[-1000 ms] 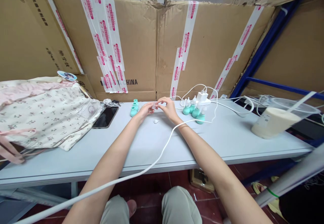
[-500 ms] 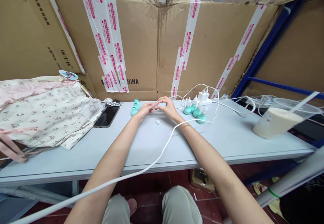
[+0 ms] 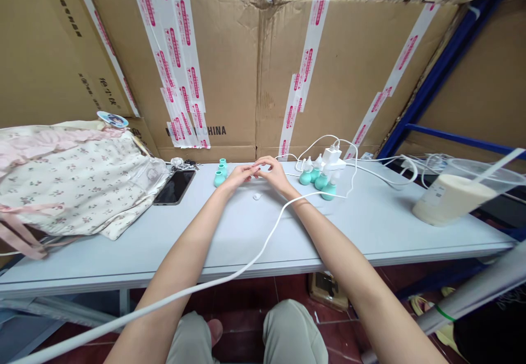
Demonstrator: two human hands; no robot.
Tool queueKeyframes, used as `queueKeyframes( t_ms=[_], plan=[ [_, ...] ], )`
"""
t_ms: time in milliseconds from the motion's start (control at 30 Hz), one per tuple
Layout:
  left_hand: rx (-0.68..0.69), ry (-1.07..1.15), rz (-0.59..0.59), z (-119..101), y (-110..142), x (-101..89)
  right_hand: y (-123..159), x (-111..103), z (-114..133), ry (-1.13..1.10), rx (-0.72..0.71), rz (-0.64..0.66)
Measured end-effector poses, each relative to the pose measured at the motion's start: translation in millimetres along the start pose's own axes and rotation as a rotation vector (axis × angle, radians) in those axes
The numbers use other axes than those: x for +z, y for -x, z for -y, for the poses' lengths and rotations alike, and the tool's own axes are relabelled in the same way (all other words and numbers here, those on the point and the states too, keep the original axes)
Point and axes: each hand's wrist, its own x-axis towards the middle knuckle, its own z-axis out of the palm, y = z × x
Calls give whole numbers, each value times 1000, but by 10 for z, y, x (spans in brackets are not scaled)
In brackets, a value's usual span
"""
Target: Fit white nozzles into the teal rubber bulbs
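Note:
My left hand [image 3: 241,175] and my right hand [image 3: 271,171] meet above the table, fingertips pressed together. Whatever sits between the fingers is too small and too covered to name. Just below them on the tabletop lies a small white piece [image 3: 257,196]. To the left of my left hand stand several mint-green bulbs [image 3: 219,177] with open necks. Right of my right hand is a group of mint-green bulbs with clear pointed tips [image 3: 321,181]. A white cable [image 3: 269,236] crosses in front of my forearms.
A black phone [image 3: 175,187] and a floral cloth bag [image 3: 82,172] lie on the left of the table [image 3: 255,243]. A white charger block [image 3: 332,158] with cords stands behind the tipped bulbs. At right is a plastic cup of pale drink [image 3: 447,199]. Cardboard [image 3: 230,79] walls the back.
Both hands stay in nearly the same place, with the fingers slightly closer together. The whole view has shifted a little.

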Motion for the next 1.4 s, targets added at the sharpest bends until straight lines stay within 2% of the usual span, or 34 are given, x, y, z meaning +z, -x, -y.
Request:
queueKeyframes(
  t_ms=[200, 367, 467, 533, 600, 667, 767, 900, 1133, 1400],
  plan=[
    [-21, 28, -45, 33, -19, -83, 5, -50, 63, 25, 32, 32],
    [-51, 66, -184, 18, -20, -167, -13, -129, 81, 63, -3, 68],
    [-30, 65, -281, 14, -33, -194, -7, -166, 62, 63, 14, 199],
    [-9, 49, -299, 16, -42, -198, 3, -166, 32, 72, 45, 299],
    [18, 28, -267, 19, -46, -189, 12, -145, -4, 84, 65, 337],
    [37, 4, -212, 19, -43, -174, 17, -115, -36, 93, 62, 318],
    [50, -35, -155, 17, -31, -155, 18, -89, -46, 109, 41, 217],
    [46, -80, -139, 24, -27, -149, 15, -102, 11, 109, -9, 74],
    [83, -126, 52, 30, -13, -120, 7, -100, 36, 148, -113, 101],
    [-5, 59, 113, 87, -46, -174, -3, -107, -13, 172, -139, 77]
  ],
)
